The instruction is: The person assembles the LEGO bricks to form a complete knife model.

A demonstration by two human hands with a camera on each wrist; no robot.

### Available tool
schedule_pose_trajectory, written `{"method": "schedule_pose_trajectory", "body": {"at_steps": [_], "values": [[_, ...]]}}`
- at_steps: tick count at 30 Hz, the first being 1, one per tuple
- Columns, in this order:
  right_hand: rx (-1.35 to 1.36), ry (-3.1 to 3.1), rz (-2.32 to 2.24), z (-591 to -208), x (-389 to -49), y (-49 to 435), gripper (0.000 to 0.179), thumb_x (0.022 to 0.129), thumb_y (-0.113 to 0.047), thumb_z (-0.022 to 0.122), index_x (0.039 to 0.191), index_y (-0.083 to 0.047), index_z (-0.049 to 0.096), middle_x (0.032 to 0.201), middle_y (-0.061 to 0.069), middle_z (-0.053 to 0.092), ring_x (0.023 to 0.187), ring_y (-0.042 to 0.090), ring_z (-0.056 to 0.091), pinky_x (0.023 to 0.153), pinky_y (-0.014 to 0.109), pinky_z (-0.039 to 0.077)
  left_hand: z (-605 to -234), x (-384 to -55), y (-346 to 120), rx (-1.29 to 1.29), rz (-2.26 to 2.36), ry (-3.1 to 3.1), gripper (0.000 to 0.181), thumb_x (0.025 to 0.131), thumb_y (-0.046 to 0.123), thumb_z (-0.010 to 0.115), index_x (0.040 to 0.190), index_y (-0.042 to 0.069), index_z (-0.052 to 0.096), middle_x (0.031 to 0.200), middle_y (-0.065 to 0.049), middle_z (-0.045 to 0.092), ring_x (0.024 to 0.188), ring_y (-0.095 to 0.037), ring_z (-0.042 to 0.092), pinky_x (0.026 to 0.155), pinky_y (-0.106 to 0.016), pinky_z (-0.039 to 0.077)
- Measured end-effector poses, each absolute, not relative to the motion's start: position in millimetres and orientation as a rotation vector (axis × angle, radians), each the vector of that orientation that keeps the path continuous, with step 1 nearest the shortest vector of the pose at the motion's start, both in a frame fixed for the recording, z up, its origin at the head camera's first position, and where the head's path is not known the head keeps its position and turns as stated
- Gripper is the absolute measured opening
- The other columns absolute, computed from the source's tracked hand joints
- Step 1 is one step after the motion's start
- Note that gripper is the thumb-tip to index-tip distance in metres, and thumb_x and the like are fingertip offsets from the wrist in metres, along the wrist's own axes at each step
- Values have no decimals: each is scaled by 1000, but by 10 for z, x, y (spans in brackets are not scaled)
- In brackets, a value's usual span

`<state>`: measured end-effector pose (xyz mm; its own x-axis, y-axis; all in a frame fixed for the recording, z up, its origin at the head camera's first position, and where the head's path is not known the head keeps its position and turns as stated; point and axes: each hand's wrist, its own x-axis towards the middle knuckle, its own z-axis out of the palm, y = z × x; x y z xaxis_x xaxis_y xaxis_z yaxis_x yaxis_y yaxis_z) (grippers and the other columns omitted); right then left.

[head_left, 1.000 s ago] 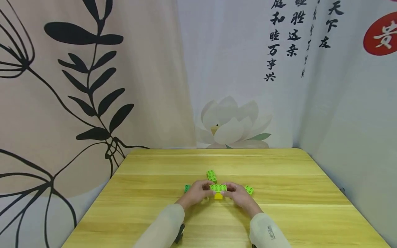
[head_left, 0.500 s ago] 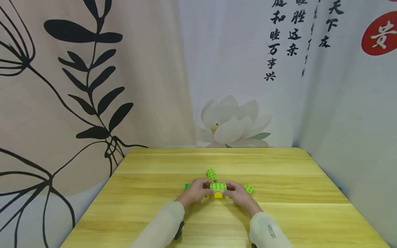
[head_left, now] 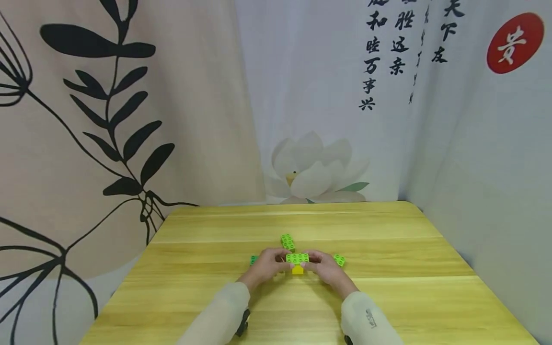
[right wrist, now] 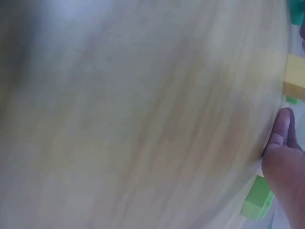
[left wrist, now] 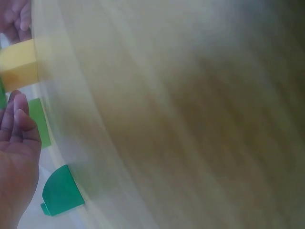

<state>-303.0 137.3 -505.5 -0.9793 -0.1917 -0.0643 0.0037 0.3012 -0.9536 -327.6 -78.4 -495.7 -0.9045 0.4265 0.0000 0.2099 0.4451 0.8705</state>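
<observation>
A light green toy building brick [head_left: 297, 258] with studs on top sits across a narrower yellow brick [head_left: 297, 270] on the table. My left hand [head_left: 267, 263] grips the green brick's left end between thumb and fingers. At its right end, my right hand [head_left: 324, 266] holds it the same way. The left wrist view shows the yellow brick [left wrist: 19, 64] just beyond the left hand [left wrist: 19, 143]. In the right wrist view, the right hand [right wrist: 286, 148] is at the frame's edge, below the yellow brick [right wrist: 295, 78].
Behind the hands lies another light green brick [head_left: 287, 242]. A smaller light green brick [head_left: 339, 260] is beside the right hand. Partly hidden left of the left hand is a dark green brick [head_left: 253, 259], its side curved in the left wrist view. The wooden table [head_left: 409, 306] meets a printed curtain.
The head view has turned slightly to the right, so everything shifts left in it. Both hands keep their hold on the green brick over the yellow one.
</observation>
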Motion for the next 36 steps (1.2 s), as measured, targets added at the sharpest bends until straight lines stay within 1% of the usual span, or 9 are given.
{"method": "schedule_pose_trajectory", "body": {"at_steps": [3, 10, 14, 18, 22, 25, 29, 33, 36], "values": [[-173, 2389, -1746, -5036, -3022, 1369, 39, 94, -23, 70, 128, -6, 63, 125, 11, 63, 111, 26, 59, 94, 47, 47, -4960, -3282, -786, 546, 1459, 2477, 38, 91, 23, 74, 125, 7, 67, 93, -1, 63, 79, -16, 58, 64, -32, 50], [-173, 2408, -1741, -5008, -3019, 1354, 35, 94, -20, 70, 126, -5, 64, 122, 10, 65, 109, 25, 59, 92, 45, 48, -4967, -3288, -788, 533, 1469, 2470, 38, 90, 25, 76, 123, 7, 67, 92, -1, 63, 77, -17, 58, 63, -32, 50], [-181, 2422, -1739, -5017, -3029, 1355, 35, 95, -20, 69, 126, -5, 64, 122, 11, 65, 110, 26, 59, 93, 45, 48, -4940, -3284, -788, 516, 1483, 2459, 37, 90, 25, 76, 122, 7, 68, 93, -1, 64, 80, -19, 59, 66, -34, 51], [-177, 2432, -1728, -5044, -3034, 1362, 36, 95, -22, 69, 126, -6, 64, 122, 10, 65, 109, 24, 59, 92, 43, 48, -4914, -3278, -786, 516, 1478, 2454, 37, 89, 24, 77, 121, 6, 68, 94, -1, 65, 82, -18, 60, 69, -36, 52], [-188, 2440, -1712, -5036, -3015, 1364, 40, 94, -22, 70, 129, -4, 62, 124, 14, 63, 111, 27, 59, 91, 44, 49, -4910, -3284, -782, 522, 1451, 2464, 37, 89, 24, 77, 120, 5, 68, 93, -1, 64, 81, -17, 59, 69, -36, 52], [-177, 2455, -1687, -4976, -2988, 1368, 45, 95, -23, 69, 134, -3, 58, 128, 18, 60, 114, 32, 57, 93, 48, 48, -4910, -3288, -778, 530, 1433, 2474, 37, 89, 24, 77, 121, 6, 68, 93, -1, 64, 82, -17, 58, 70, -36, 51], [-172, 2474, -1671, -4839, -2976, 1381, 52, 95, -25, 69, 140, -4, 53, 131, 19, 57, 115, 33, 56, 92, 50, 49, -4907, -3292, -777, 547, 1412, 2482, 36, 89, 24, 76, 120, 8, 69, 94, 0, 64, 84, -17, 58, 71, -34, 51], [-169, 2527, -1692, -4702, -3016, 1435, 49, 96, -27, 68, 138, -7, 56, 128, 15, 60, 112, 28, 58, 92, 48, 50, -4913, -3301, -777, 555, 1404, 2493, 34, 89, 24, 76, 119, 8, 70, 95, 1, 64, 86, -17, 58, 72, -33, 50], [-128, 2565, -1720, -4628, -3057, 1534, 45, 97, -26, 67, 137, -8, 58, 128, 13, 60, 111, 27, 58, 95, 49, 48, -4918, -3303, -776, 549, 1412, 2490, 35, 89, 23, 76, 119, 7, 70, 96, 0, 64, 87, -17, 57, 73, -34, 50]]}}
